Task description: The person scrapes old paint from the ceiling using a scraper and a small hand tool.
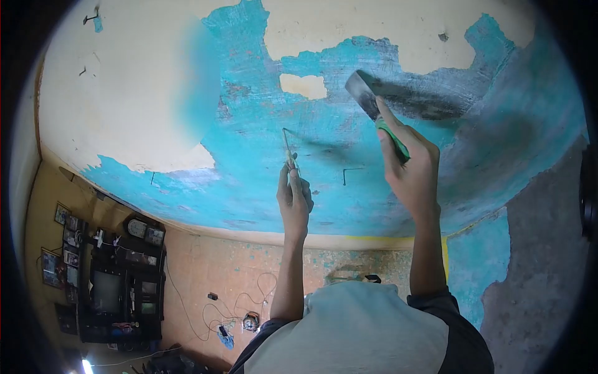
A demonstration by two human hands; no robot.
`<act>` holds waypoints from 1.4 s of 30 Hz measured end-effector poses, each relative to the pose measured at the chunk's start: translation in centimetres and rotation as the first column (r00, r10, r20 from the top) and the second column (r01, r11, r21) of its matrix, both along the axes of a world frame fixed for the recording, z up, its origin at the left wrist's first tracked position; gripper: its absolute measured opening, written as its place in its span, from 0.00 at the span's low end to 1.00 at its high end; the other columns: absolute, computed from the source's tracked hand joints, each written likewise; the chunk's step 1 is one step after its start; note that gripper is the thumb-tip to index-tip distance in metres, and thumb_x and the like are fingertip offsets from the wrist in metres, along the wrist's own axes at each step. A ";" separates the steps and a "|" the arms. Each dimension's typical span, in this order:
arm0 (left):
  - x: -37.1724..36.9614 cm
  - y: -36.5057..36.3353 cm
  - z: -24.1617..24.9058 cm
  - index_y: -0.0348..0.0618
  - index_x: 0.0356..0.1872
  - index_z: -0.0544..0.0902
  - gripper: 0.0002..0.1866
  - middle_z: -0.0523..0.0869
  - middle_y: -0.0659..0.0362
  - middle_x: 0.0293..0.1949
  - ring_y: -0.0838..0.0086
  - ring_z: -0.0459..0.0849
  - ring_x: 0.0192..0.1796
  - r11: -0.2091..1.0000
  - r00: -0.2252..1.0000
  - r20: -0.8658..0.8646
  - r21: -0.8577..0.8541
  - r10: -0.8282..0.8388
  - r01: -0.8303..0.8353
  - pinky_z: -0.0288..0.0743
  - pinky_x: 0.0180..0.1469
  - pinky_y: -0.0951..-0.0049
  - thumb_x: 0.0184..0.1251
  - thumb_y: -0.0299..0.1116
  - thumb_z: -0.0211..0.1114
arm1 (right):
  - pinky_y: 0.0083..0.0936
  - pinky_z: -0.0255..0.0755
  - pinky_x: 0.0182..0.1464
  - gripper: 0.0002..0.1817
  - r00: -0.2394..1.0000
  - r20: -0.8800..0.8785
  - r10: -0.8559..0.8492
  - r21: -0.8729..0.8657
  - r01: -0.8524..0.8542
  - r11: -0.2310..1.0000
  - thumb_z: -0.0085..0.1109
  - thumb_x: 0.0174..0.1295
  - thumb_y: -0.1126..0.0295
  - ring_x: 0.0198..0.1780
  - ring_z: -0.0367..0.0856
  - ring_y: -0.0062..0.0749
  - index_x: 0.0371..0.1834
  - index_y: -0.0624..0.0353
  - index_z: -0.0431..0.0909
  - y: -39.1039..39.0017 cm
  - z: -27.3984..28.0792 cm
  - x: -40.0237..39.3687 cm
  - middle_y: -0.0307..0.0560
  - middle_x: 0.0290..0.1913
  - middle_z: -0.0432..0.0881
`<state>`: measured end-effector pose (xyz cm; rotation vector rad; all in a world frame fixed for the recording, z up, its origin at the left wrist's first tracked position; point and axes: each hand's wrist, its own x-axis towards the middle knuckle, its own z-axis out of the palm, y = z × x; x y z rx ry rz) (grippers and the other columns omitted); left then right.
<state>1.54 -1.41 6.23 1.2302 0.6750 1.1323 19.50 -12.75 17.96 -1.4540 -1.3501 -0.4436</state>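
My right hand is closed round the green handle of a scraper, index finger stretched along it. Its broad metal blade slants up and left, close over the dark, scraped patch of the wall. Lower and to the left, my left hand pinches a thin pale rod that points upward; its kind is hard to make out. Cream paint and bare turquoise cover the wall in ragged-edged areas. A small cream patch remains left of the blade.
A bent nail juts from the wall between my hands. Below, loose cables and a round metallic object lie on the floor, with paint flakes near the wall. A dark cabinet with a television stands left.
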 end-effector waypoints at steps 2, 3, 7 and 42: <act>0.2 -0.2 0.3 0.42 0.74 0.72 0.25 0.67 0.72 0.25 0.92 0.59 0.21 1.000 1.000 0.003 0.005 0.011 -0.011 0.51 0.19 0.84 0.89 0.49 0.52 | 0.29 0.71 0.29 0.31 0.999 -0.030 -0.029 -0.054 0.027 0.998 0.63 0.68 0.82 0.24 0.75 0.29 0.75 0.52 0.79 0.2 0.0 -0.1 0.51 0.27 0.82; 0.2 -0.2 0.4 0.40 0.71 0.73 0.25 0.67 0.72 0.23 0.92 0.59 0.20 1.000 1.000 0.002 0.008 0.024 -0.024 0.53 0.19 0.84 0.89 0.49 0.51 | 0.29 0.70 0.28 0.32 1.000 -0.006 0.019 -0.008 -0.019 1.000 0.63 0.67 0.82 0.24 0.75 0.29 0.76 0.51 0.78 1.4 0.3 -0.8 0.50 0.27 0.80; -0.1 0.0 0.6 0.40 0.72 0.73 0.25 0.66 0.73 0.23 0.92 0.59 0.20 1.000 1.000 0.010 0.003 0.002 -0.002 0.52 0.18 0.84 0.89 0.49 0.51 | 0.30 0.69 0.27 0.34 0.996 0.000 0.088 0.026 -0.088 0.996 0.63 0.67 0.84 0.23 0.73 0.29 0.78 0.51 0.75 4.2 1.1 -3.2 0.49 0.27 0.78; -0.3 0.3 0.1 0.43 0.76 0.71 0.27 0.66 0.72 0.25 0.91 0.58 0.22 1.000 1.000 -0.002 -0.003 -0.023 0.023 0.48 0.20 0.83 0.89 0.49 0.52 | 0.23 0.65 0.27 0.28 1.000 -0.008 -0.008 -0.039 0.008 0.999 0.62 0.72 0.81 0.26 0.67 0.21 0.75 0.52 0.79 2.4 -0.9 -1.7 0.44 0.28 0.77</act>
